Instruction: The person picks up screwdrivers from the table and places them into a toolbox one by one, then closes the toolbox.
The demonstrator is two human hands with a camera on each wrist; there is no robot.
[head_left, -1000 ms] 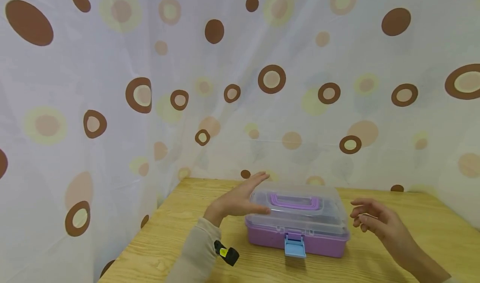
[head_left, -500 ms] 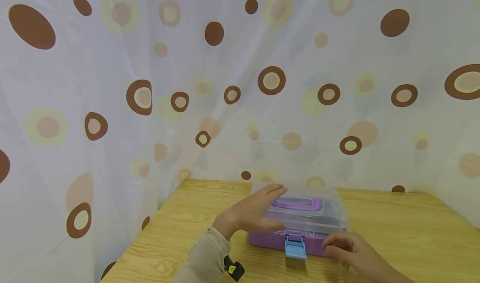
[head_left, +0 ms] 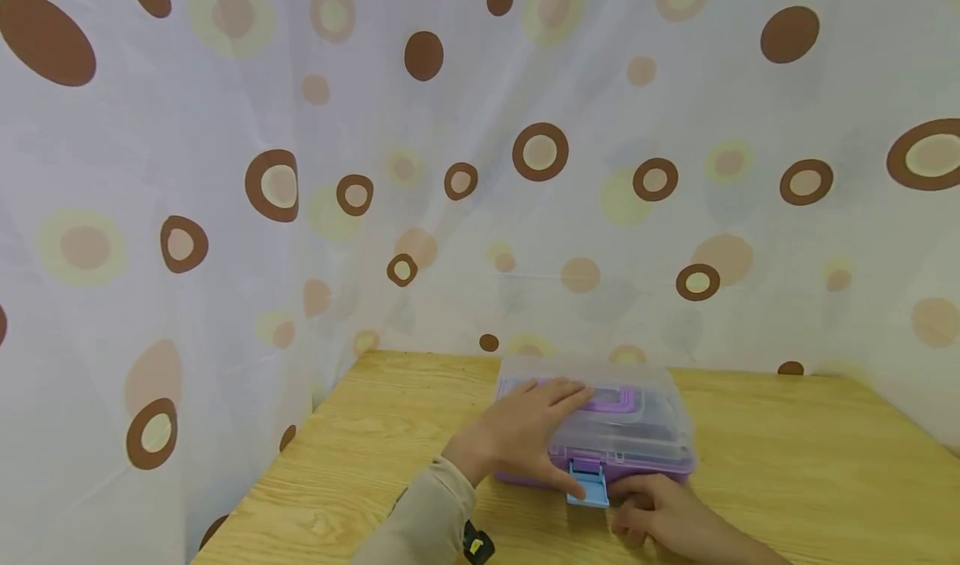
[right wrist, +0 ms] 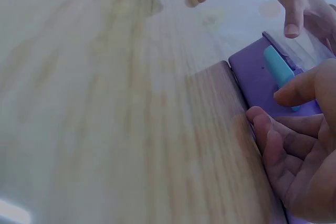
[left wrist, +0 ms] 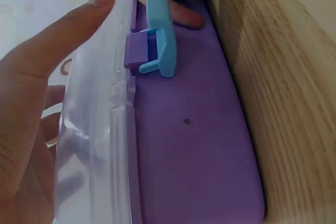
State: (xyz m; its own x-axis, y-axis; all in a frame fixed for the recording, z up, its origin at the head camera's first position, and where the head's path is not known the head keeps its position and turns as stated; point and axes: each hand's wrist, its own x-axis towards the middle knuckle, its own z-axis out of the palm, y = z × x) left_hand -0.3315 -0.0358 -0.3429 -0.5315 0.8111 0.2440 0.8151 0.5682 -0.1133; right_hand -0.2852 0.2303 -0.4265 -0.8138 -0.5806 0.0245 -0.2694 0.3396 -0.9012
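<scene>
A storage box with a purple base (head_left: 654, 468) and a clear lid (left wrist: 97, 150) sits on the table, lid down. Its light blue latch (head_left: 588, 489) sticks out from the front, swung away from the base. Over the left part of the lid lies my left hand (head_left: 521, 436), fingers stretched near the purple handle (head_left: 615, 400), thumb by the latch. My right hand (head_left: 667, 515) is low at the front, right of the latch. In the right wrist view its fingers are loosely bent against the base, and its thumb is close to the latch (right wrist: 278, 65). Neither hand grips anything.
The box stands on a wooden table (head_left: 360, 448). A white curtain with brown and beige dots (head_left: 450, 115) hangs behind the table and along its left side. A black wrist device (head_left: 478, 543) shows under the left sleeve.
My left hand has moved right and down over the lid, its thumb now by the latch. My right hand has come in from the right side to the box front. The latch remains swung out.
</scene>
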